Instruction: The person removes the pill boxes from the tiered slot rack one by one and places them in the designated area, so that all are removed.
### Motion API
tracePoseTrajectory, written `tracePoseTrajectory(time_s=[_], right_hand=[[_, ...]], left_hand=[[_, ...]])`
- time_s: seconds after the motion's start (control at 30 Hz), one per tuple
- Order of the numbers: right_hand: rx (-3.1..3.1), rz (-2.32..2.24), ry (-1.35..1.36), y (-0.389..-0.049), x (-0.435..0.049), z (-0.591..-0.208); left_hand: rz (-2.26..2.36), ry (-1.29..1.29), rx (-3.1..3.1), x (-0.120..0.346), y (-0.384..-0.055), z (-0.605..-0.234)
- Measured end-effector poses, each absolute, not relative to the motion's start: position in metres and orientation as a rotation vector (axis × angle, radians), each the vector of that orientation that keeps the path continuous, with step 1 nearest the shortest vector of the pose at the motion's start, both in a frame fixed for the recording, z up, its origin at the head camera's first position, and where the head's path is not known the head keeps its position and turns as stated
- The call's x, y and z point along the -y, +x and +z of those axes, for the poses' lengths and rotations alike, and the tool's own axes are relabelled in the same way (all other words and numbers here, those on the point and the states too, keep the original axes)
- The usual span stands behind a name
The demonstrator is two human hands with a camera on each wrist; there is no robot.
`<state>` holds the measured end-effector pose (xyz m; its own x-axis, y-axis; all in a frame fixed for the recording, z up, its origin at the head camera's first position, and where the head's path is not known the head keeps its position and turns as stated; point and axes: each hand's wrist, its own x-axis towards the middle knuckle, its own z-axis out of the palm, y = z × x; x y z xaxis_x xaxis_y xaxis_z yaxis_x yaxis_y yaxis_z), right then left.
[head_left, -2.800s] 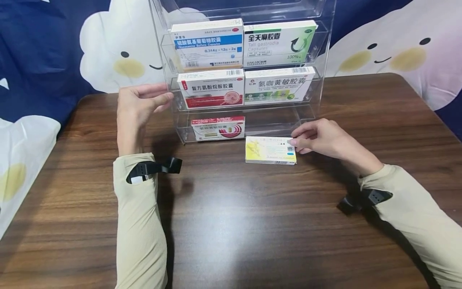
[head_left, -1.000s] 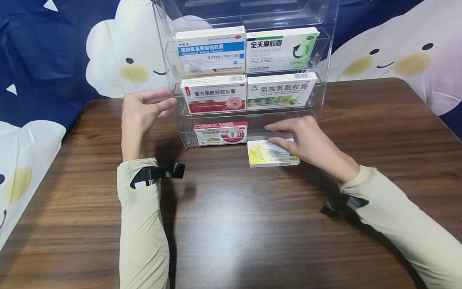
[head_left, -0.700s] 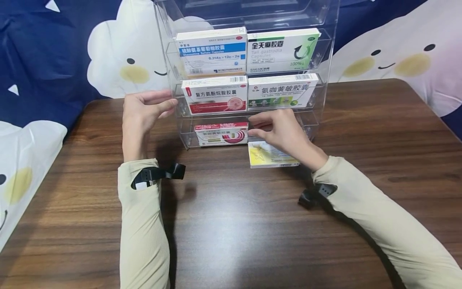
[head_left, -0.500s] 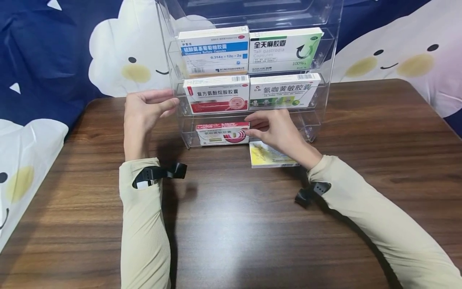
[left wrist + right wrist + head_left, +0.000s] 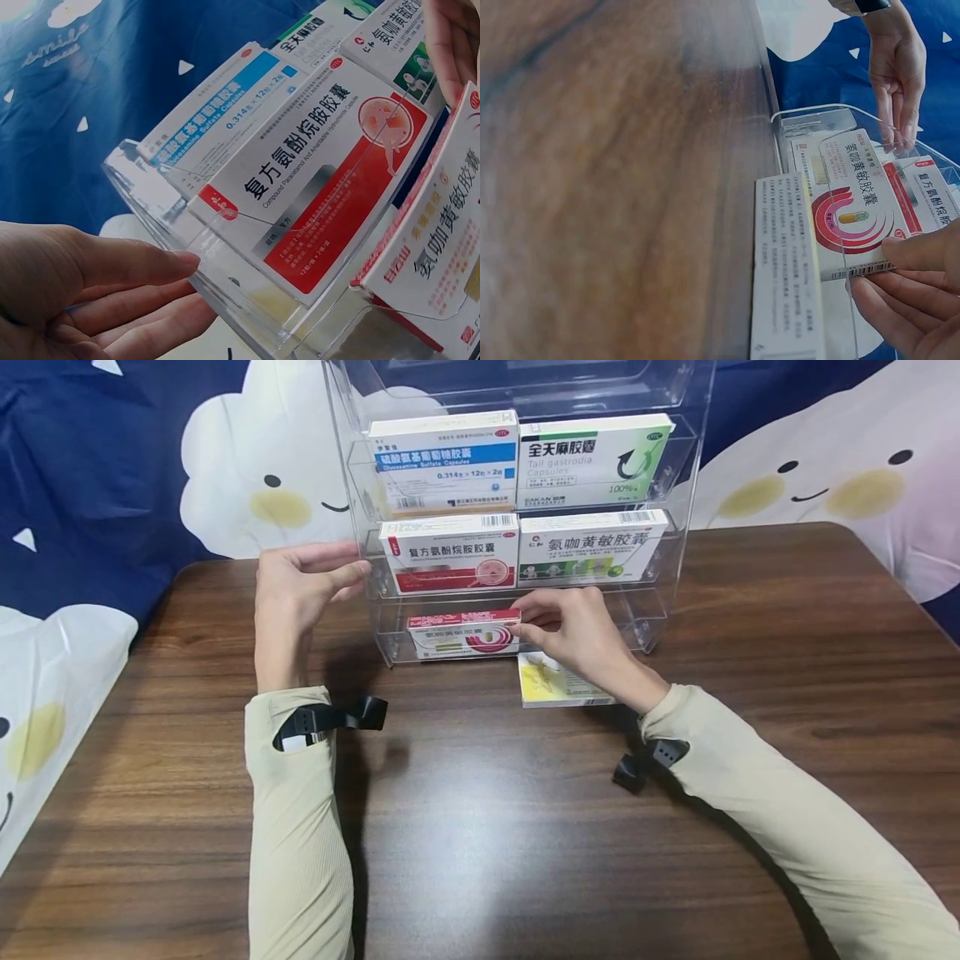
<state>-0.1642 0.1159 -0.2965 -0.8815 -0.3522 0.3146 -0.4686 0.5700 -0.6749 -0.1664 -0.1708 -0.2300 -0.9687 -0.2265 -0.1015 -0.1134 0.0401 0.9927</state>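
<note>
A clear acrylic rack (image 5: 645, 610) holds medicine boxes in tiers. My left hand (image 5: 292, 593) pinches the rack's left side panel, thumb and fingers on its edge in the left wrist view. On the bottom tier, a red-and-white medicine box (image 5: 457, 642) leans at the left. My right hand (image 5: 581, 631) pinches that box's right end, with the thumb (image 5: 922, 251) on its printed front. Other fingers lie at its end and partly out of sight behind it. A yellow-and-white medicine box (image 5: 555, 683) lies flat on the table before the rack, partly covered by my right hand.
The middle tier bears a red-banded box (image 5: 450, 556) and a green-banded box (image 5: 588, 550). Above them stand a blue-banded box (image 5: 442, 464) and a green-edged box (image 5: 592, 460). A cloud-patterned cloth (image 5: 135, 460) hangs behind the wooden table (image 5: 450, 827).
My right hand has left the yellow-and-white box, moved left and taken hold of the red-and-white box, which has risen slightly. My left hand stays at the rack.
</note>
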Motion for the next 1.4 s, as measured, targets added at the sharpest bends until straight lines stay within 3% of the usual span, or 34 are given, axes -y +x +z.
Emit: tracePoseTrajectory(time_s=[1.4], right_hand=[[2.783, 1.151, 0.716, -0.154, -0.125, -0.277]], left_hand=[[-1.994, 0.362, 2.294, 0.171, -0.166, -0.23]])
